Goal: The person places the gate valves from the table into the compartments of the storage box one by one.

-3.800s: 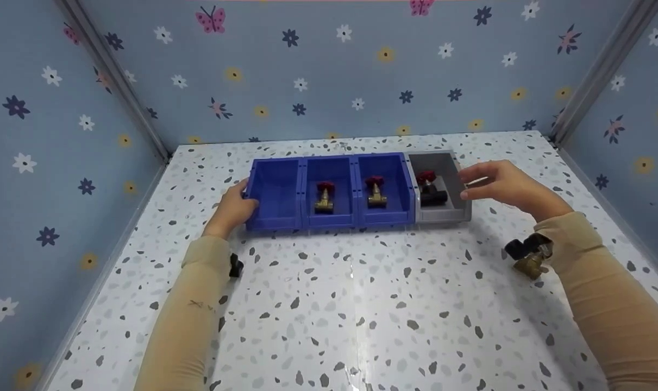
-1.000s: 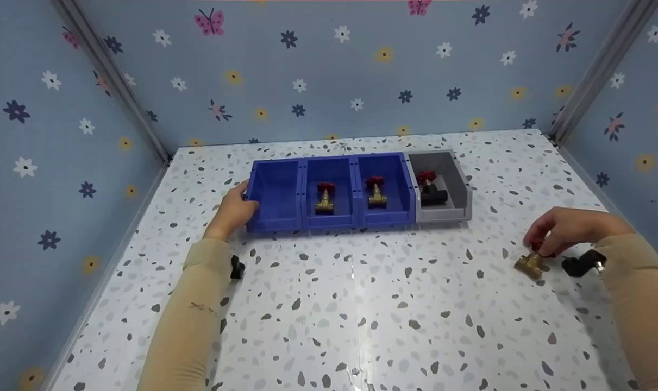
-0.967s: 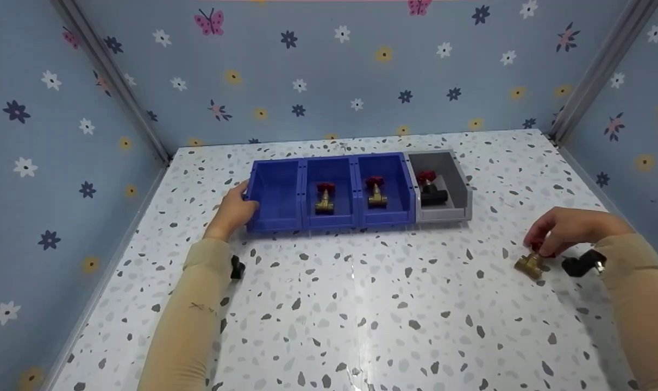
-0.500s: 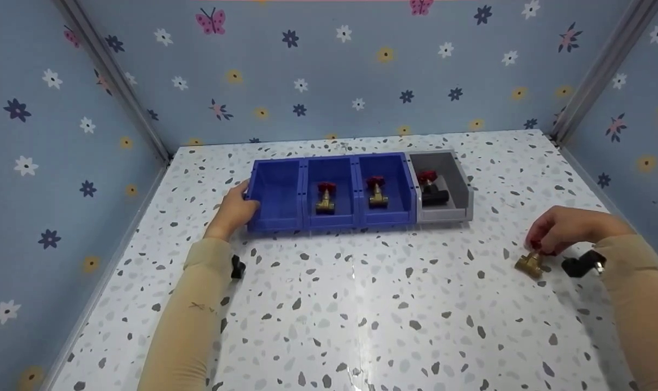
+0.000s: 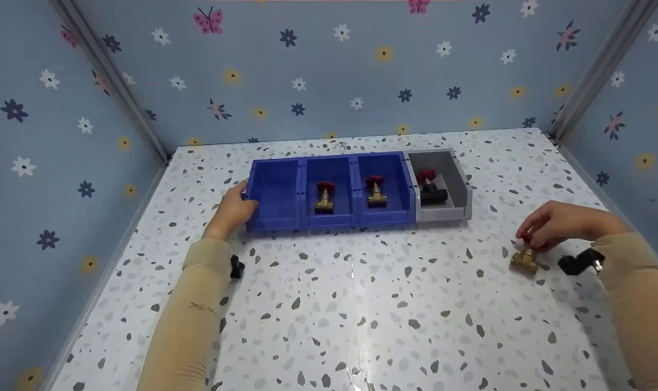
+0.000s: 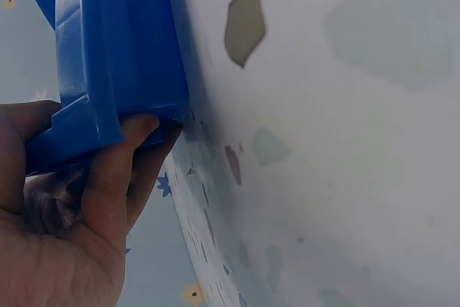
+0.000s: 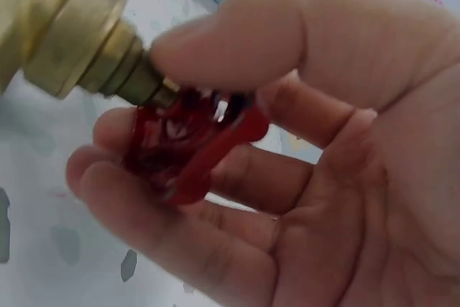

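In the head view my right hand (image 5: 568, 224), over the right side of the table, grips a brass valve (image 5: 525, 263) by its red handwheel. The right wrist view shows thumb and fingers curled around that handwheel (image 7: 190, 152), with the brass body (image 7: 79, 34) pointing away from the palm. Over at the row's left end, my left hand (image 5: 232, 210) holds the side wall of the leftmost blue bin (image 5: 277, 190). Close up in the left wrist view, its thumb and fingers wrap the bin's edge (image 6: 100, 127).
Joined to that bin are two more blue bins (image 5: 329, 220) (image 5: 386, 217), each with a red-handled brass valve (image 5: 324, 200) (image 5: 376, 194), and a grey bin (image 5: 462, 184) holding a black valve with a red handle (image 5: 433, 195). Flower-patterned walls (image 5: 329, 65) enclose the speckled table (image 5: 361, 304).
My right hand has gone from beside the grey bin to the brass valve at the right and gripped it. Just now the valve shifted slightly left and tipped more upright. My left hand stayed put.
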{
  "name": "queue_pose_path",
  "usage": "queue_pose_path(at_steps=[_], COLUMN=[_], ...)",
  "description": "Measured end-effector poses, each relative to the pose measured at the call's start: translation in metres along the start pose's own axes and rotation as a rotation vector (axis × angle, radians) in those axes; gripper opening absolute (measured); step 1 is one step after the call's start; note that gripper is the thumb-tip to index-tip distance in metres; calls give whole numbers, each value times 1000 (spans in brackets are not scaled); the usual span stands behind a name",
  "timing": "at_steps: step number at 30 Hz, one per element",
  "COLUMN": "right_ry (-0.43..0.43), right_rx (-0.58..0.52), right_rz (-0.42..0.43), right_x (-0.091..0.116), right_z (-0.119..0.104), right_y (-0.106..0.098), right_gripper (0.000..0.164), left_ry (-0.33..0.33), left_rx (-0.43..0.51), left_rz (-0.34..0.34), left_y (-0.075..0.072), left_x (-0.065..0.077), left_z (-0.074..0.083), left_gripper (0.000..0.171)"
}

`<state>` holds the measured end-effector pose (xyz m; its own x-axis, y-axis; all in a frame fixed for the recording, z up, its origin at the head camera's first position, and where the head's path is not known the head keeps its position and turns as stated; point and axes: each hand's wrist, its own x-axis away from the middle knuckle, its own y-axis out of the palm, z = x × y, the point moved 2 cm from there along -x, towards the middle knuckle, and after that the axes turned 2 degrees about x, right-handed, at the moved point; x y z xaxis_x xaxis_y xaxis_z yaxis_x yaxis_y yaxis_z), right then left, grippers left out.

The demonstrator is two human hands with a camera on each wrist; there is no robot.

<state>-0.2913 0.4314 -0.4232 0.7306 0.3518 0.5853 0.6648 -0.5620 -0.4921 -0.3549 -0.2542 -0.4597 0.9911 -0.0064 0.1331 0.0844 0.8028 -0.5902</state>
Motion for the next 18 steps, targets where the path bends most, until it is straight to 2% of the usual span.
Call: queue_pose_path(at_steps=[18], right_ry=[-134], right_rx=[49], right_rz=[63], right_x=[-8], right_z=[-29], right_y=[4], right_gripper=[41], left_ry=[-4], left_rx=[8], left_rz=[3], left_y=[1], left_x=[0], left_z=[-1], left_gripper=[79])
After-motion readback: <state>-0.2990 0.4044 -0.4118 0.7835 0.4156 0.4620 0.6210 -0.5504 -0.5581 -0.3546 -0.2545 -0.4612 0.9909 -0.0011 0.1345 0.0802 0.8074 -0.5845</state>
